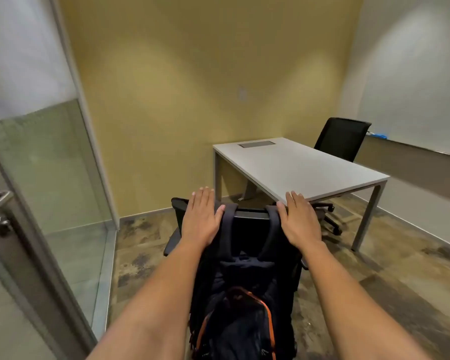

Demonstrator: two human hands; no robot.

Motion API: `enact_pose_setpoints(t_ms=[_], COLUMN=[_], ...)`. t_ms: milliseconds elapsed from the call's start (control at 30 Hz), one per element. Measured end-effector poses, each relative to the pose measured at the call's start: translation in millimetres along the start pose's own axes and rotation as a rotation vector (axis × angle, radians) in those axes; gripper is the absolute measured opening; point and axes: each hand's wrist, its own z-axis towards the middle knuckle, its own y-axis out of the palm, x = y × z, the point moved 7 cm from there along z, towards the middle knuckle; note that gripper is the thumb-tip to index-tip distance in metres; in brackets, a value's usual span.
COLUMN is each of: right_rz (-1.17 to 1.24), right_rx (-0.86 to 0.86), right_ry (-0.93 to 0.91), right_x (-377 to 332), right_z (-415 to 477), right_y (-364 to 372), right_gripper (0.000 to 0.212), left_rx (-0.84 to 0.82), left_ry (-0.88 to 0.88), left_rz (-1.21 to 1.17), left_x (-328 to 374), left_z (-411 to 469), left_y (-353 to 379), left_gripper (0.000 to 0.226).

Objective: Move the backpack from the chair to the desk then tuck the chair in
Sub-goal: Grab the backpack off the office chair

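Backpack is hanging by its straps over the chair back, not yet on the counter. I am resting both hands, left and right, flat and open on the straps, gripping nothing. It is looking soft and rather heavy; I am judging the straps best for lifting.

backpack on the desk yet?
No. The backpack hangs by its straps from the near chair's backrest, and the desk top is bare.

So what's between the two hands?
In the head view, the chair's top edge runs between the left hand and the right hand, with the backpack hanging just below.
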Motion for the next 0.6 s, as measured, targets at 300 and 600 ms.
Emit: enact_pose_setpoints(t_ms=[300,600], right_rz=[0.035,0.027], right_rx=[-0.004,0.04], right_ry=[-0.023,-0.031], right_x=[-1.2,-2.3], right_z=[-10.5,-8.9], right_y=[6.6,4.2], right_gripper=[0.053,0.044], left_rx=[-0.014,0.036], left_ry=[-0.009,-0.048], left_rz=[-0.094,-0.129], left_x=[0.6,3.0], left_z=[-16.9,-15.7], left_y=[12.8,6.4], left_gripper=[0.055,0.049])
